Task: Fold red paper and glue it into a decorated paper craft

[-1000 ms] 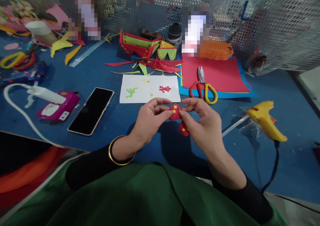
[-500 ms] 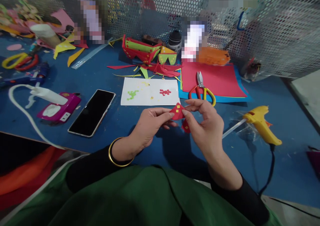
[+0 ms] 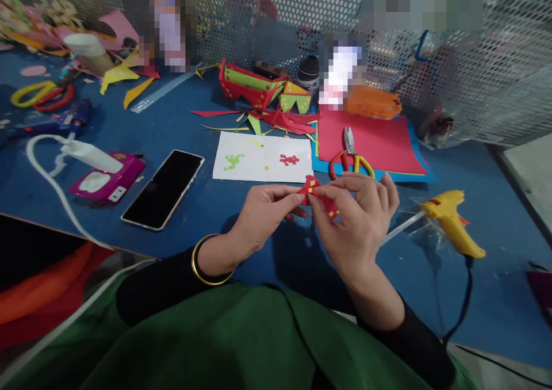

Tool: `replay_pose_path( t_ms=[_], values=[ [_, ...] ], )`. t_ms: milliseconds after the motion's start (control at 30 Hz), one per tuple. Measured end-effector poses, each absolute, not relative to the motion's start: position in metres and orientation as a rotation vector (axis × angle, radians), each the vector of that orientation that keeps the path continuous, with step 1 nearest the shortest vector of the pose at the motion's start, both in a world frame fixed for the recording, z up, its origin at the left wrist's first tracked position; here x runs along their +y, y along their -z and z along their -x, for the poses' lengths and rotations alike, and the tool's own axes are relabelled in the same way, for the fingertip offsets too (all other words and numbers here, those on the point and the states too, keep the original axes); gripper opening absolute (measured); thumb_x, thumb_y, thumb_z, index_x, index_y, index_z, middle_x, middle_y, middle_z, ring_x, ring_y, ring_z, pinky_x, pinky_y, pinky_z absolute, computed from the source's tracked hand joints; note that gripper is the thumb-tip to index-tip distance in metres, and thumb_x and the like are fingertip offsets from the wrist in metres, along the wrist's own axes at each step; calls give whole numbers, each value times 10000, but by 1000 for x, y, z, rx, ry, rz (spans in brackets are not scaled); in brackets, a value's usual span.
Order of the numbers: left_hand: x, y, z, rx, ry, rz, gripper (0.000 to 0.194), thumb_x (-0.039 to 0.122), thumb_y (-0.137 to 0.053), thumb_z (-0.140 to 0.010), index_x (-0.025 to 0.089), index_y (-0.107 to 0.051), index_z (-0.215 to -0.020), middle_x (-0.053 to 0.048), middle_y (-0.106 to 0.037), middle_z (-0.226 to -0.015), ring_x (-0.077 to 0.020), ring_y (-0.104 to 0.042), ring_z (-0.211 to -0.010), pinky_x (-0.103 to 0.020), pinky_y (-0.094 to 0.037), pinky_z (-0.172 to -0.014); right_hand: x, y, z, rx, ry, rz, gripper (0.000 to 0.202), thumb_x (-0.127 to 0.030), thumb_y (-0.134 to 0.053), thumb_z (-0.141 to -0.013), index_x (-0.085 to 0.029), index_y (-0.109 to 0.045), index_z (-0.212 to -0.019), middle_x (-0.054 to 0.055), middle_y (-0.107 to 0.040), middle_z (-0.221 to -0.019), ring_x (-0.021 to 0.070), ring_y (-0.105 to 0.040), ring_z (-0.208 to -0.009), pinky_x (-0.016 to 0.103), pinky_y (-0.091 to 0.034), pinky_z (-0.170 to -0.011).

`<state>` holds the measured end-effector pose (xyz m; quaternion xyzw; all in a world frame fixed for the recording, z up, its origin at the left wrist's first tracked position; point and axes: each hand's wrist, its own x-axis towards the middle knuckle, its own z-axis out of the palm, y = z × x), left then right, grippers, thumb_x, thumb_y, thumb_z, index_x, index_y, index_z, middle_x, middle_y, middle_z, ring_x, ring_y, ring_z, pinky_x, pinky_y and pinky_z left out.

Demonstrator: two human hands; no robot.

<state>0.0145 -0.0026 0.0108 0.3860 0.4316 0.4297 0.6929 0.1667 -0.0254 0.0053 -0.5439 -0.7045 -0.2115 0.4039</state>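
A small red paper piece [image 3: 311, 186] with yellow squares is pinched at its left edge by my left hand [image 3: 264, 214]. The thumb and index finger of my right hand [image 3: 356, 223] press together on its upper part, beside a yellow square. The lower right part of the red piece shows below my right fingers. Just beyond my hands lies a white sheet [image 3: 263, 175] bearing small green [image 3: 234, 161], red [image 3: 289, 160] and yellow bits. Scissors with red and yellow handles [image 3: 349, 142] rest on red paper [image 3: 388, 142] behind my right hand.
A yellow glue gun [image 3: 452, 220] lies at the right, its glue stick pointing toward my right hand. A black phone [image 3: 164, 190] and a purple power socket [image 3: 107, 177] lie left. Red and green paper shapes [image 3: 250, 88] and scraps [image 3: 284, 119] are at the back.
My right hand has shifted its fingertips inward onto the upper part of the red piece, its other fingers now more raised. My left hand keeps its hold. The view has shifted slightly.
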Motion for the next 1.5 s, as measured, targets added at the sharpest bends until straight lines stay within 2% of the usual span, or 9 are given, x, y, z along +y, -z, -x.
replay_pose_path(
  t_ms=[467, 833, 1333, 1500],
  values=[
    [-4, -9, -14, 1008, -974, -978, 150, 273, -780, -792, 190, -843, -900, -25, -799, -791, -121, -715, -687, -204, -516, -627, -26, -4, -164, -1755, 535, 1389, 60, -247, -718, -893, -247, -688, -840, -6, -693, -885, 210, -694, -985, 521, -416, -1116],
    [-5, -11, -15, 1034, -997, -1020, 150, 273, -781, -791, 189, -839, -901, -19, -808, -819, -128, -725, -692, -212, -537, -638, -26, -1, -163, -1723, 527, 1418, 68, -285, -748, -878, -236, -701, -873, 6, -694, -916, 213, -694, -965, 512, -424, -1111],
    [-3, -12, -14, 1006, -965, -962, 136, 282, -782, -773, 176, -827, -845, -24, -777, -738, -153, -725, -689, -234, -511, -630, -28, -5, -164, -1768, 454, 1407, 11, -264, -698, -911, -270, -700, -920, -3, -712, -969, 190, -683, -976, 497, -388, -1140],
    [-3, -12, -14, 1001, -957, -971, 145, 288, -775, -775, 172, -822, -849, -35, -785, -775, -158, -725, -705, -239, -513, -644, -28, -7, -164, -1798, 422, 1394, 60, -232, -673, -917, -275, -709, -898, -7, -710, -967, 181, -666, -955, 485, -380, -1135]
  ],
)
